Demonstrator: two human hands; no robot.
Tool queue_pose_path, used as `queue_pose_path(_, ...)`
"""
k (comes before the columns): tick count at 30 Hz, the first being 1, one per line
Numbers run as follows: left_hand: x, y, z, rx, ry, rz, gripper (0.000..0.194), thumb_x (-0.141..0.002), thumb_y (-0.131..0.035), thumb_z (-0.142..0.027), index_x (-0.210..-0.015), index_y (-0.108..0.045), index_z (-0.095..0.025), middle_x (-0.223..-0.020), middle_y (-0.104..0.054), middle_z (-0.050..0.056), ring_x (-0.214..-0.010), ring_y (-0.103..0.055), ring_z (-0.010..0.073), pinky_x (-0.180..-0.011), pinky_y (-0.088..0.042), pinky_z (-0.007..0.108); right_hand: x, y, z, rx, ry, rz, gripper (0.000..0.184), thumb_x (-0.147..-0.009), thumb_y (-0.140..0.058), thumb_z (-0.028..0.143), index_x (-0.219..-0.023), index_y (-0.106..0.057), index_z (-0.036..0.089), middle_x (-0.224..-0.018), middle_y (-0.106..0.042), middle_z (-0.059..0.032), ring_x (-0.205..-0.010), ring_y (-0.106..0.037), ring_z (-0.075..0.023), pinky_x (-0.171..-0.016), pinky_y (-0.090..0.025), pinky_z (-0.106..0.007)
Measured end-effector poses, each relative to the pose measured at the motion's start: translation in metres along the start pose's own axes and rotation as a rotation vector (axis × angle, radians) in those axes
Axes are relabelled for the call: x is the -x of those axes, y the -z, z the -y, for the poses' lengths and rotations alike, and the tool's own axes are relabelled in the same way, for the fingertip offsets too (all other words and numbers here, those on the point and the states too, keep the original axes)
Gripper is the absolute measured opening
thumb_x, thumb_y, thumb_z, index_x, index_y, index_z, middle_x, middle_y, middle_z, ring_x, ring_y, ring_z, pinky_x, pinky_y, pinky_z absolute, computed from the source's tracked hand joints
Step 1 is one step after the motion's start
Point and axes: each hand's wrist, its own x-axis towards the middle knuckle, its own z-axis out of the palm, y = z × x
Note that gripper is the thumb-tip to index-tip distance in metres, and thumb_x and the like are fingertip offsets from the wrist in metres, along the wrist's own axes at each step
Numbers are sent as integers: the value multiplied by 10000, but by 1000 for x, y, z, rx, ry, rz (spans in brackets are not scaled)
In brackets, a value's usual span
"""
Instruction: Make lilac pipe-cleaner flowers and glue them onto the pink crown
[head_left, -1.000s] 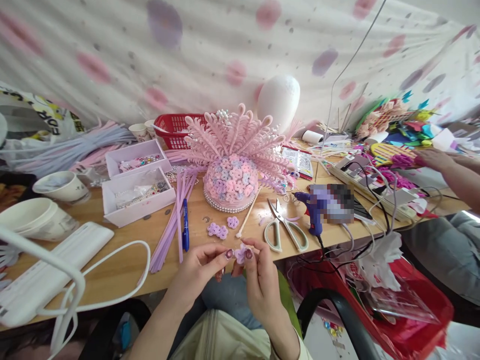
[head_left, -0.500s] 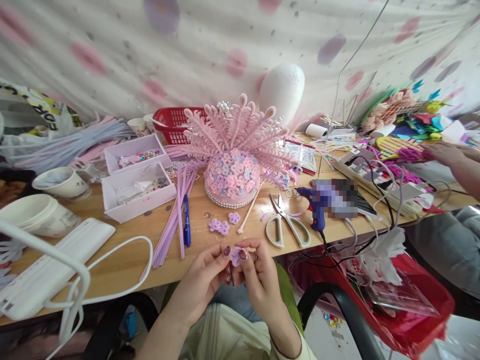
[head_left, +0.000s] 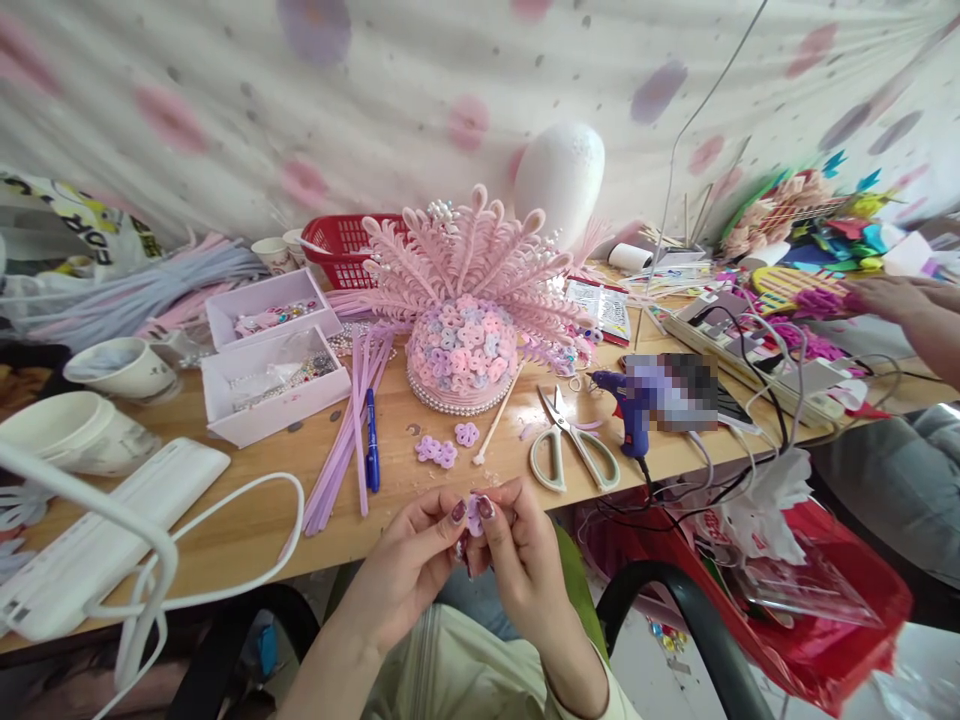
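Between my two hands, just in front of the table edge, is a small purple pipe-cleaner flower (head_left: 474, 515). My left hand (head_left: 420, 535) pinches it from one side and my right hand (head_left: 517, 540) from the other; the fingers partly hide it. On the table beyond lie finished purple flowers (head_left: 436, 452) and a single one (head_left: 466, 433). Behind them stands a dome covered in pink, purple and blue flowers (head_left: 463, 345), with pink feather-like plumes (head_left: 480, 245) rising at its back. Scissors (head_left: 574, 440) lie to the right, their blades slightly apart.
Purple pipe cleaners (head_left: 349, 430) and a blue marker (head_left: 373, 440) lie left, near white boxes of beads (head_left: 274, 385). A purple glue gun (head_left: 634, 410) with cables sits right. A white power strip (head_left: 112, 540) is at far left. Another person's hand (head_left: 892, 298) is far right.
Both hands stay at the same place, with the fingertips drawn slightly closer around the purple flower. The view has shifted a little.
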Motion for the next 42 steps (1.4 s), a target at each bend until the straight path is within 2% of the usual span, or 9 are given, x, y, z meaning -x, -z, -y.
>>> queue_pose_path(13, -3, -5, -1, -35, -33, -28, 384, -674, -912, -377, -625, -607, -149, -561, -622, -7, -532, -563, 102, -553, -456, 204, -1, -2, 1, 50, 17, -18, 225, -1044, -481, 428, -933, -526, 237, -572, -564, 47, -452, -492, -118, -457, -362, -237)
queue_pose_path(16, 0, -2, 0, -32, -44, -50, 366, -687, -903, -382, -648, -625, -147, -571, -632, -10, -530, -578, 100, -555, -469, 204, 0, -6, 0, -38, -31, -15, 248, -1046, -472, 447, -933, -519, 231, -591, -540, 55, -472, -474, -110, -470, -354, -237)
queue_pose_path(18, 3, -2, -1, -52, -97, -101, 348, -712, -886, -381, -666, -630, -150, -581, -635, -21, -520, -583, 95, -547, -472, 205, 0, -11, 1, -116, -75, -2, 275, -1049, -457, 469, -930, -522, 230, -587, -534, 59, -483, -470, -109, -481, -355, -237)
queue_pose_path(23, 9, 1, -4, -142, -188, -175, 333, -763, -833, -427, -724, -616, -178, -558, -600, -53, -478, -601, 132, -517, -497, 262, -2, -18, 6, -309, -92, 21, 318, -1020, -488, 524, -942, -571, 228, -551, -574, 46, -498, -532, -142, -517, -386, -262)
queue_pose_path(28, 2, 16, -8, -237, -256, -226, 320, -804, -785, -444, -764, -645, -159, -582, -601, -44, -458, -548, 86, -522, -468, 226, -6, -16, 10, -466, -144, 132, 310, -959, -607, 519, -1017, -607, 215, -538, -606, 38, -488, -572, -145, -514, -402, -242)
queue_pose_path(31, -1, 18, -10, -293, -258, -201, 331, -822, -758, -459, -745, -640, -160, -567, -597, -36, -450, -547, 99, -482, -459, 224, -6, -17, 9, -447, -135, 116, 290, -939, -662, 475, -1046, -615, 210, -601, -645, 26, -515, -583, -126, -531, -424, -222)
queue_pose_path(35, 3, 5, -9, -293, -262, -150, 344, -853, -721, -465, -715, -622, -165, -528, -588, -24, -465, -556, 124, -481, -484, 240, -4, -21, 6, -340, -77, 4, 231, -957, -659, 425, -929, -598, 204, -612, -647, 28, -515, -573, -100, -523, -438, -194)
queue_pose_path(39, 8, 0, -5, -328, -373, -244, 300, -845, -731, -455, -770, -649, -176, -544, -567, -41, -510, -548, 118, -515, -488, 224, -3, -22, 3, -288, -27, -26, 202, -983, -627, 396, -918, -536, 227, -634, -653, 35, -522, -579, -104, -534, -459, -207)
queue_pose_path(42, 12, 6, -5, -563, -484, -305, 228, -855, -723, -396, -796, -698, -178, -660, -636, -10, -600, -592, 132, -564, -497, 219, -3, -17, 4, -166, -59, 12, 200, -987, -611, 400, -934, -521, 230, -695, -645, 23, -579, -577, -121, -579, -477, -238)
